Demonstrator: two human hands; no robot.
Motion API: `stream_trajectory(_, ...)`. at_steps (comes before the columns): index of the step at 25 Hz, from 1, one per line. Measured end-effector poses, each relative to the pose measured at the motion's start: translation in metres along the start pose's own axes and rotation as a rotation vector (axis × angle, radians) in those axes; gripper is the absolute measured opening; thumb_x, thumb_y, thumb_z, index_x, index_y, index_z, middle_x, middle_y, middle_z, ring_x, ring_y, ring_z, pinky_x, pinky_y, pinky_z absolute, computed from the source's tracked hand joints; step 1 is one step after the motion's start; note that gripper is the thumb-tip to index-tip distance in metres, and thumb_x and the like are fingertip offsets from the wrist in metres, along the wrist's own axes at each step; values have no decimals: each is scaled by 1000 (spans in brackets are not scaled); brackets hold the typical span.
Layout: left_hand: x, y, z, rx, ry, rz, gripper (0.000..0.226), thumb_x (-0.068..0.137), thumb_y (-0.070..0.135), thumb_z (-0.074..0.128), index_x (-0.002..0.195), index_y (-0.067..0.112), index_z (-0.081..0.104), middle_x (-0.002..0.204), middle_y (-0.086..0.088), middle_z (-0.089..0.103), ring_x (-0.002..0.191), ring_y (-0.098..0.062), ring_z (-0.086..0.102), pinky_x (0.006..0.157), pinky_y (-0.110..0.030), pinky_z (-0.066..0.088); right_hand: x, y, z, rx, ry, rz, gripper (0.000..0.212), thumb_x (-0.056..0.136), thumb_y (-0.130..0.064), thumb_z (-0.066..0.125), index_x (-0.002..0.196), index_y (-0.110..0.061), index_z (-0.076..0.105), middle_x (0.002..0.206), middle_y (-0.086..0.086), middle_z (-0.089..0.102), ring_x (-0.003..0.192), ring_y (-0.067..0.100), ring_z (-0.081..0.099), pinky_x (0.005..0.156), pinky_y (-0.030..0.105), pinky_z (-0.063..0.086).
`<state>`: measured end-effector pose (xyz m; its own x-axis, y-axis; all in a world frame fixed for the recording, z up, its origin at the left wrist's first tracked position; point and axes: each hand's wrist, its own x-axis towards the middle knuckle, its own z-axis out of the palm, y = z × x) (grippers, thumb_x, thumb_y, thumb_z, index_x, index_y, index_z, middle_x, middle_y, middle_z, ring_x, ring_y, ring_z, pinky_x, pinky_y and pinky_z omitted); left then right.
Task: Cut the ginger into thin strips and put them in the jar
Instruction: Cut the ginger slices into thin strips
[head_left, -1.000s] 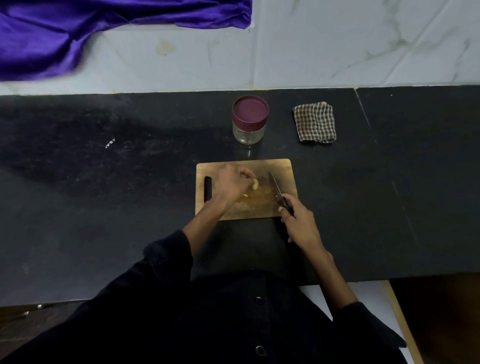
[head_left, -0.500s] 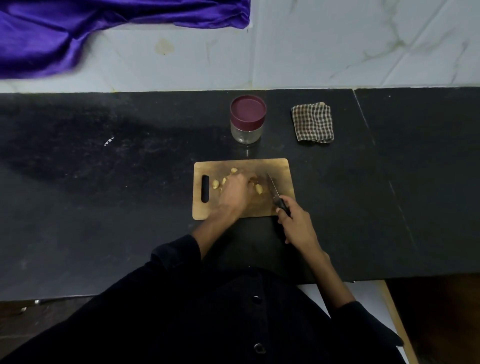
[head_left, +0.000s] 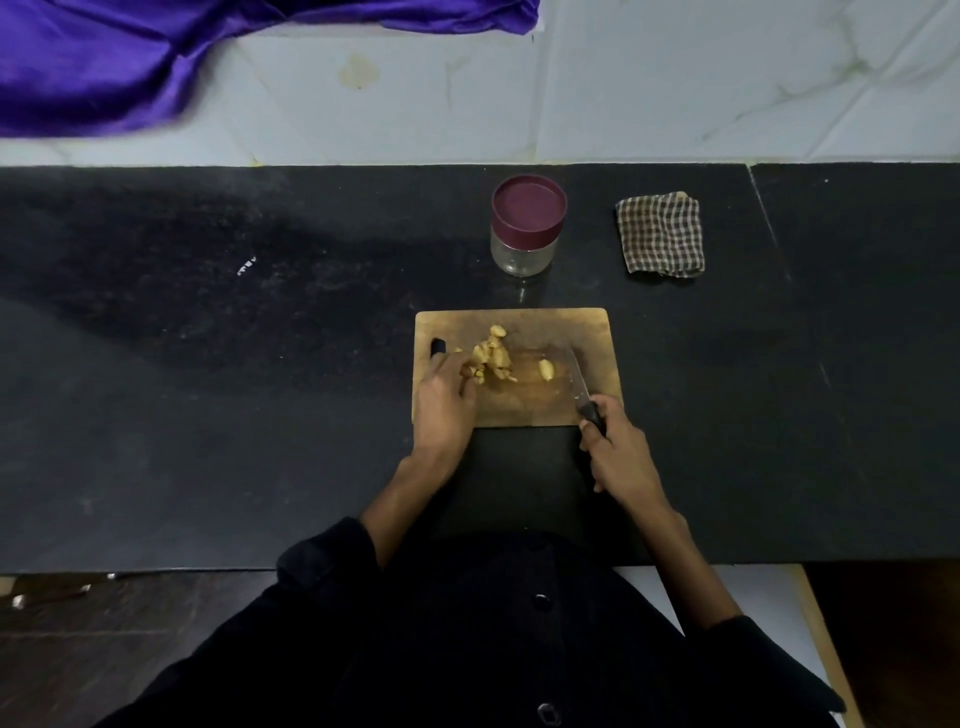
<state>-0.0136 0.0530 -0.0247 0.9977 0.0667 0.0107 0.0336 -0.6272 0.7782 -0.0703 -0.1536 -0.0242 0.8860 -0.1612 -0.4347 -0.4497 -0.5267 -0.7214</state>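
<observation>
- Work surface: a black speckled stone countertop (head_left: 208, 364) running across the frame, with a pale marble-patterned wall at 12 o'clock.
- Rectangular wooden cutting board (head_left: 535, 405) with a dark handle slot on its 9 o'clock side; it lies flat on the countertop, directly ahead of the person.
- Pale yellow ginger pieces (head_left: 491, 356): a loose cluster lies on the board left of centre. One separate ginger piece (head_left: 546, 370) lies at 3 o'clock from the cluster, between it and the knife blade.
- Left hand (head_left: 444, 410): rests on the 9 o'clock part of the board, fingers curled, fingertips touching the near-left edge of the cluster. Whether it pinches a piece cannot be told.
- Right hand (head_left: 618, 449): fingers wrapped around the black handle of a small steel-bladed knife (head_left: 581, 382). The blade points toward 11 o'clock and lies over the 3 o'clock part of the board.
- Clear glass jar with maroon lid (head_left: 527, 226): stands upright at 12 o'clock from the board, near it but apart. The lid is on.
- Folded brown-and-white checked cloth (head_left: 661, 235): lies at 3 o'clock from the jar.
- Purple satin fabric (head_left: 130, 57): lies at 10 o'clock, against the wall.
- The person wears a dark buttoned garment with long sleeves (head_left: 332, 561).
</observation>
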Motion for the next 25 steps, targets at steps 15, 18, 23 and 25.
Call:
stream_trajectory(15,44,-13,-8,217,-146,-127,18,92,10,58,109,7,64,113,-11,56,94,-26,60,83,-35,51,2,3,4,-6,7,-12,31,103,-20,44,133,-28,41,97,11,61,61,19,58,42,27,48)
stream_trajectory(18,48,-11,-10,205,-144,-120,21,89,12,63,110,7,62,104,-9,62,90,-23,63,80,-40,56,2,3,4,-8,-1,-12,32,103,-20,44,134,-29,40,98,11,61,64,19,58,42,24,47)
stream_trajectory(23,45,-3,-15,83,-109,-194,9,87,7,64,95,7,68,90,-7,69,82,-19,66,72,-32,57,2,2,3,-8,-4,-12,31,103,-19,43,133,-28,40,94,10,60,63,20,58,42,26,47)
stream_trajectory(25,41,4,-20,5,-84,-155,7,88,7,63,88,6,69,81,-6,69,70,-18,66,63,-34,58,1,0,3,-4,-8,-13,31,103,-19,43,133,-28,40,93,9,61,62,20,58,43,26,47)
